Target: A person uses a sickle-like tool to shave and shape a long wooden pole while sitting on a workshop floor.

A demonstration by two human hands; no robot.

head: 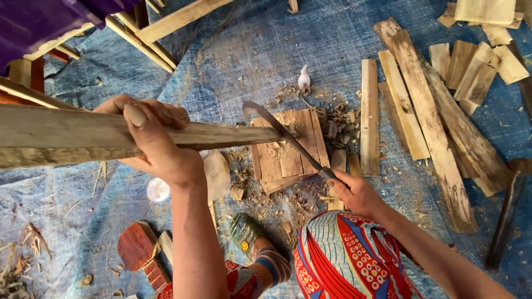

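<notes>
My left hand [152, 138] grips a long rough wooden plank [66, 135] that runs from the left edge toward the middle, its far end [260, 134] resting over a small wooden chopping block [288, 158]. My right hand [354, 194] holds the handle of a curved-blade knife [280, 130]. The blade's edge lies against the plank's tip. Wood chips and shavings lie all around the block. My knees, in red, white and blue patterned cloth [346, 257], show at the bottom.
A blue tarp [266, 50] covers the ground. Several split planks [426, 116] and short wood pieces [476, 66] lie at the right. A hammer-like tool [507, 216] rests at the far right. A reddish carved wood piece [138, 249], a small white lid [158, 189] and a wooden frame [144, 27] are at the left.
</notes>
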